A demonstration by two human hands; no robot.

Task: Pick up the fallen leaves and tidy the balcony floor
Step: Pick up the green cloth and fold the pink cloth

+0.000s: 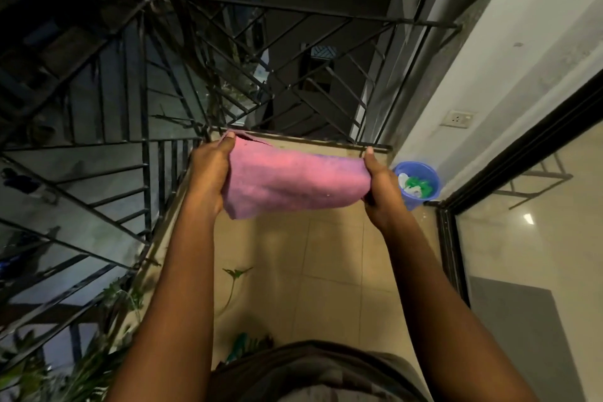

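A pink cloth is stretched between both my hands, above the beige tiled balcony floor. My left hand grips its left end, thumb over the top edge. At the right end, my right hand holds the cloth with curled fingers. Below my left forearm, a green leaf on a long stalk lies on the tiles. More green leaves show near my body at the bottom.
A black metal railing runs along the left and far side. A blue bucket holding green and white items stands in the far right corner. A glass sliding door and a white wall with a socket bound the right. Potted plants stand lower left.
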